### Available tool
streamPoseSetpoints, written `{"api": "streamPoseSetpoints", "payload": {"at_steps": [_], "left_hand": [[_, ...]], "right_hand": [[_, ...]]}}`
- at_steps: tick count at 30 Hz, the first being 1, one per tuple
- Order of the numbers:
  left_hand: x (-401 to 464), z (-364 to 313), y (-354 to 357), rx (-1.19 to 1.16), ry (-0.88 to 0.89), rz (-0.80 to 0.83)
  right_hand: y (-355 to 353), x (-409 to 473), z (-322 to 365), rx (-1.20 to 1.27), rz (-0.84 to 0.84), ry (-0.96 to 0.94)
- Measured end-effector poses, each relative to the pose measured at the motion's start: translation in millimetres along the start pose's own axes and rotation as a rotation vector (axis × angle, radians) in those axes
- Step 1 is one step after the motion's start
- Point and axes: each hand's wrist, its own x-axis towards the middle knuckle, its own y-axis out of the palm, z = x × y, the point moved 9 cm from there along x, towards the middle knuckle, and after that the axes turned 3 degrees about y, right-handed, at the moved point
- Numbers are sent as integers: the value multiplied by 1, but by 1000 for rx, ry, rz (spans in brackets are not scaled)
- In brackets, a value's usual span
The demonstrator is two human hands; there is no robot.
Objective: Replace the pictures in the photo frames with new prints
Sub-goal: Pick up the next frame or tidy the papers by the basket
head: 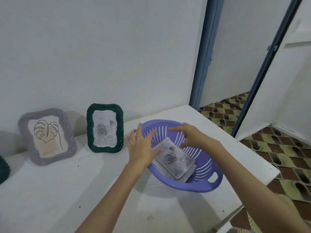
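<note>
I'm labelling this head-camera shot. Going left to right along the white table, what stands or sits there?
Dark green frame edge → grey-purple wavy frame with leaf line drawing → dark green braided frame with rose print → purple slotted plastic basket holding rose prints.

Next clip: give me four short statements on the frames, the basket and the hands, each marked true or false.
1. The dark green woven frame shows a rose print. True.
2. The purple slotted plastic basket holds a stack of prints. True.
3. The grey-lilac woven frame lies face down. False: it stands upright, showing a leaf line drawing.
4. The right hand grips the green frame. False: it hovers over the basket; the left hand rests by the prints.
</note>
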Motion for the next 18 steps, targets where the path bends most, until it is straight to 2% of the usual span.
{"api": "streamPoseSetpoints", "payload": {"at_steps": [2,3,5,8,13,18], "left_hand": [[-9,14,0,-72,-115,50],[-13,20,4,-146,-165,111],[-12,27,11,-299,-206,184],[-5,30,5,-434,-193,138],[9,20,-11,-547,-108,118],[15,21,-16,-550,-91,121]], "right_hand": [[-24,-7,-5,-165,-203,28],[-29,-10,-12,-288,-248,84],[-26,-15,-31,-386,-188,231],[-14,-23,-49,-281,-106,334],[-15,-39,-57,-195,-189,424],[-13,-45,-52,-137,-187,463]]}}
